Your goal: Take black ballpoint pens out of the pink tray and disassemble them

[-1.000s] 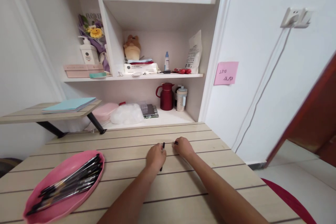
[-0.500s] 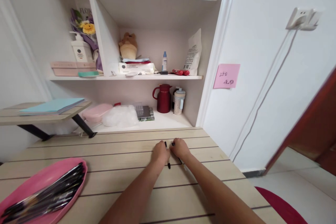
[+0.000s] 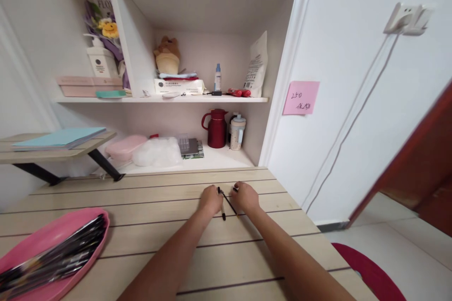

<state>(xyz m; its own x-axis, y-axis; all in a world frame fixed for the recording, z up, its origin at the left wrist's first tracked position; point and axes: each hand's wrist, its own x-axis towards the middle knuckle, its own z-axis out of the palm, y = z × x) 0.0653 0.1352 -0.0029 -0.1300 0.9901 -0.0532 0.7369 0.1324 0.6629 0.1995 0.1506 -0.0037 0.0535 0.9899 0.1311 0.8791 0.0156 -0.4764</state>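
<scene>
Over the far part of the table, my left hand (image 3: 211, 200) is closed on a pen (image 3: 222, 211) with a pale barrel and black ends. A thin dark stick (image 3: 229, 203), possibly a pen refill, slants from the pen's upper end down toward my right wrist. My right hand (image 3: 247, 196) is closed, with a small black piece (image 3: 235, 189) like a pen cap at its fingertips. The fingers of both hands are partly hidden by their backs. At the left, a pink tray (image 3: 102, 240) holds many black pens (image 3: 67, 254).
Behind the slatted table (image 3: 148, 230) stands a white shelf with a red jug (image 3: 216, 128), a pale cup (image 3: 237, 132) and a bag of white stuff (image 3: 157, 152). A small raised stand (image 3: 79, 149) with a blue folder (image 3: 60, 138) is at the left.
My hands have moved apart, the right one drawing away to the right. The thin dark stick now shows in full between them. The view has shifted slightly.
</scene>
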